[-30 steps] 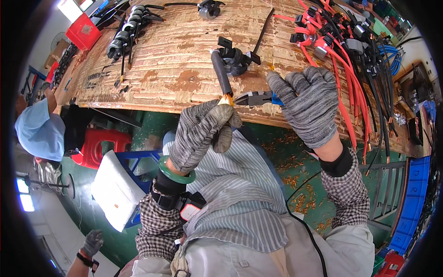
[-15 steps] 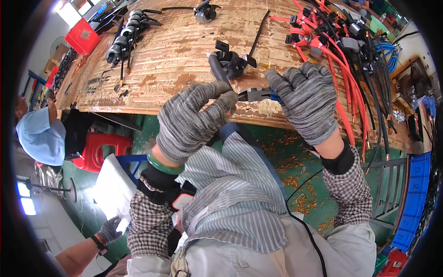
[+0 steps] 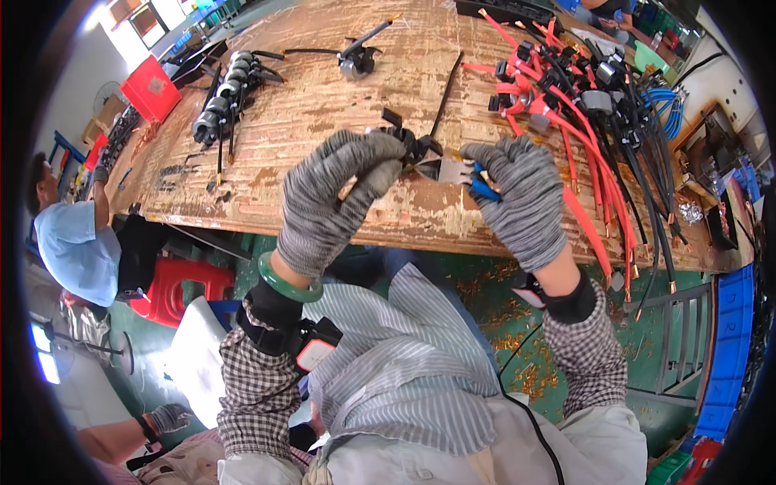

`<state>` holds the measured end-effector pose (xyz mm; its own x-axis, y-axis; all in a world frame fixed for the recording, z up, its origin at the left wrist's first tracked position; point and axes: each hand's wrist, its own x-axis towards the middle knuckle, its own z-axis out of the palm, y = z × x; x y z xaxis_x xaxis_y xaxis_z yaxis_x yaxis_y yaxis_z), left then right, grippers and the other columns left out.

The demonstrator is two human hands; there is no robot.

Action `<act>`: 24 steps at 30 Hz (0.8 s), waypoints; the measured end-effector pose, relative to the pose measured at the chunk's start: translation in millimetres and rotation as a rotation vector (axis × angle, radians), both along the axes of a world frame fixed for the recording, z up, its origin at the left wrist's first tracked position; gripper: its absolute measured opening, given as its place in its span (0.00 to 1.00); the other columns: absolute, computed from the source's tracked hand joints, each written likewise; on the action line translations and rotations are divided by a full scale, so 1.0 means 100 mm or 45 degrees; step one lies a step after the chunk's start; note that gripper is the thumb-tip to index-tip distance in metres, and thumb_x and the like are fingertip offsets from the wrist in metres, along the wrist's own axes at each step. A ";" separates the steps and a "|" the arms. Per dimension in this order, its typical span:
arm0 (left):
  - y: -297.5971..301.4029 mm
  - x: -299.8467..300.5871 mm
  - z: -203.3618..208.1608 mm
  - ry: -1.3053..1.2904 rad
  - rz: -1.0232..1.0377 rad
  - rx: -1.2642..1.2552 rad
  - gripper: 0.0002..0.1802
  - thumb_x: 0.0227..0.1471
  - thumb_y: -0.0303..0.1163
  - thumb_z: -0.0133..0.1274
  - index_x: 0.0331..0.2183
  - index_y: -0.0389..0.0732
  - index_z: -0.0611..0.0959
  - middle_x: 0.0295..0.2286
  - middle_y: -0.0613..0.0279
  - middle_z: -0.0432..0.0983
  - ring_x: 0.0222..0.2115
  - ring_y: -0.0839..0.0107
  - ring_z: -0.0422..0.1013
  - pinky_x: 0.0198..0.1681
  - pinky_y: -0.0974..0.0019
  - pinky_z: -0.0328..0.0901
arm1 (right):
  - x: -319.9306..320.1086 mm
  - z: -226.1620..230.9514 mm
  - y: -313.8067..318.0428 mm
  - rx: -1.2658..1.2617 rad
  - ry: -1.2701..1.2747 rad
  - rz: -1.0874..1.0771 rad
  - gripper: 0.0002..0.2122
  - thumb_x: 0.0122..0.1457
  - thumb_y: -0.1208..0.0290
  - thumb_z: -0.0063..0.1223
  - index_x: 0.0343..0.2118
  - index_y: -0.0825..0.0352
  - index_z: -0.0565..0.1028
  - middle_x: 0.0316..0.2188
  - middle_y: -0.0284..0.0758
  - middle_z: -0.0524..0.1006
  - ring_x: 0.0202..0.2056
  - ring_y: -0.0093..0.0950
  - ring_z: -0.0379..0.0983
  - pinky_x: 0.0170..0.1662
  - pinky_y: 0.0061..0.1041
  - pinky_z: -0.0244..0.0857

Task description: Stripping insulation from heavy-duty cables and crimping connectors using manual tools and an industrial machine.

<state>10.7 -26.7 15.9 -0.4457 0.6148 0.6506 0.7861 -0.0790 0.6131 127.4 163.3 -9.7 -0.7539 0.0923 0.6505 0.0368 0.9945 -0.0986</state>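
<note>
Near the frame's centre, the gloved left hand [image 3: 330,198] pinches a black cable assembly [image 3: 419,147]; right of centre, the right hand [image 3: 521,202] grips blue-handled pliers [image 3: 453,171]

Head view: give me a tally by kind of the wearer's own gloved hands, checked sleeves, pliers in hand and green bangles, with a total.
Gloved hands: 2 (left hand, right hand)
Checked sleeves: 2 (left sleeve, right sleeve)
Blue-handled pliers: 1
Green bangle: 1
Total: 6
</note>
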 end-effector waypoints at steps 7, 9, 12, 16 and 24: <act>-0.08 0.06 0.04 0.775 0.113 -0.292 0.16 0.40 0.24 0.56 0.36 0.45 0.80 0.33 0.59 0.74 0.30 0.66 0.73 0.31 0.70 0.68 | -0.01 -0.01 -0.02 -0.032 -0.017 0.052 0.16 0.40 0.66 0.58 0.36 0.59 0.74 0.26 0.34 0.72 0.31 0.33 0.68 0.35 0.33 0.60; -0.08 0.06 0.04 0.952 0.155 -0.354 0.17 0.36 0.25 0.57 0.35 0.47 0.80 0.32 0.60 0.74 0.30 0.66 0.73 0.30 0.68 0.69 | -0.01 -0.02 -0.02 -0.023 -0.035 0.046 0.16 0.40 0.66 0.58 0.36 0.59 0.74 0.26 0.34 0.72 0.32 0.33 0.68 0.35 0.33 0.61; -0.10 0.07 0.08 0.944 0.140 -0.390 0.14 0.39 0.24 0.57 0.34 0.45 0.80 0.32 0.60 0.75 0.30 0.67 0.73 0.31 0.69 0.69 | -0.01 -0.03 -0.01 -0.041 -0.038 0.050 0.16 0.39 0.65 0.58 0.36 0.58 0.74 0.26 0.34 0.72 0.32 0.33 0.67 0.35 0.33 0.60; -0.03 -0.01 0.05 0.491 0.083 -0.138 0.11 0.43 0.24 0.55 0.34 0.41 0.80 0.30 0.60 0.76 0.29 0.70 0.74 0.31 0.72 0.68 | -0.04 -0.04 0.00 -0.055 -0.010 0.061 0.16 0.40 0.66 0.57 0.35 0.59 0.74 0.26 0.35 0.72 0.31 0.35 0.68 0.34 0.34 0.61; 0.02 -0.12 0.17 -0.397 -0.079 0.005 0.10 0.48 0.25 0.53 0.35 0.32 0.80 0.27 0.62 0.76 0.26 0.77 0.71 0.31 0.75 0.67 | -0.15 -0.17 -0.05 -0.154 0.169 -0.089 0.18 0.41 0.69 0.59 0.40 0.62 0.72 0.26 0.34 0.71 0.30 0.32 0.67 0.37 0.30 0.61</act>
